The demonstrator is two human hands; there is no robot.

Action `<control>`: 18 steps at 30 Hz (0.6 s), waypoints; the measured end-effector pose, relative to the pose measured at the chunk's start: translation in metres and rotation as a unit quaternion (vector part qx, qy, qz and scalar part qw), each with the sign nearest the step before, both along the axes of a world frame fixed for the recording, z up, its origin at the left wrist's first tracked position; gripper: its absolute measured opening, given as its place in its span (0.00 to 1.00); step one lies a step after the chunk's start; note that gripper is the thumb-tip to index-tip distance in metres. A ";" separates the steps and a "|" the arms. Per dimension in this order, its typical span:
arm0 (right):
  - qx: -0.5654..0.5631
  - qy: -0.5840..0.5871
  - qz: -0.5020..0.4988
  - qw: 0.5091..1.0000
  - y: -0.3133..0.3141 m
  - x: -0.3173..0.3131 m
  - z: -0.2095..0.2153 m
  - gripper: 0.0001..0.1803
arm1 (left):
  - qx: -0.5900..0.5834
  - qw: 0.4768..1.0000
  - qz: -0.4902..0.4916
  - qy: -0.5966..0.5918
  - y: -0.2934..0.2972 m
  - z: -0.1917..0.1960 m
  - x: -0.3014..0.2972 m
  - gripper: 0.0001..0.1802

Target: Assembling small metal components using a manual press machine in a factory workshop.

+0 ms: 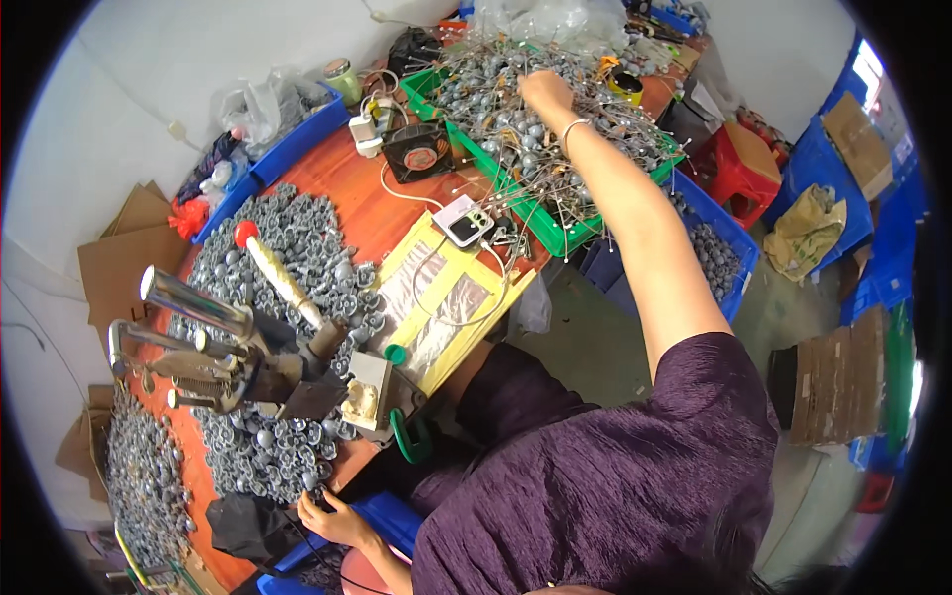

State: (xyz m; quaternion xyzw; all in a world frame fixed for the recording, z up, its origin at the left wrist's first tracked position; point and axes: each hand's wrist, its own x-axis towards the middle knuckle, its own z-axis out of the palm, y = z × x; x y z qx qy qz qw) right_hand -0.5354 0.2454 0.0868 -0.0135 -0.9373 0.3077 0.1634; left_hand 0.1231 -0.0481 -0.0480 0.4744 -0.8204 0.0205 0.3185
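Observation:
My right arm is stretched out over a green tray (551,234) heaped with grey balls on thin wire stems (516,134). Above the far part of that heap, my right hand (547,96) is closed with its fingertips together; what they pinch is too small to make out. My left hand (335,520) is low by the table's near edge, beside a pile of grey half-round shells (273,461). Its thumb and fingers close around something small and dark that I cannot make out. Between the hands stands a metal hand press (263,362) with a red-knobbed lever (280,278).
A small black fan (418,151) and a white device with a cable (463,220) lie near yellow-taped sheeting (436,297). Blue bins (297,134) line the back; another blue bin (729,238) with grey parts stands right of the tray. A black bag (248,526) sits left of my left hand.

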 end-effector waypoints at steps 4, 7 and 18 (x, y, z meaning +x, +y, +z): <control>-0.369 0.054 0.105 0.922 0.025 -0.023 0.055 0.16 | 0.004 0.999 -0.032 0.035 -0.002 -0.003 0.000 0.22; -0.318 0.157 0.050 0.934 0.036 -0.034 0.098 0.14 | -0.004 0.999 -0.039 0.038 0.000 -0.005 0.001 0.24; -0.532 -0.223 0.140 0.805 0.043 -0.030 0.039 0.08 | -0.024 0.993 -0.033 0.110 0.003 -0.009 -0.005 0.22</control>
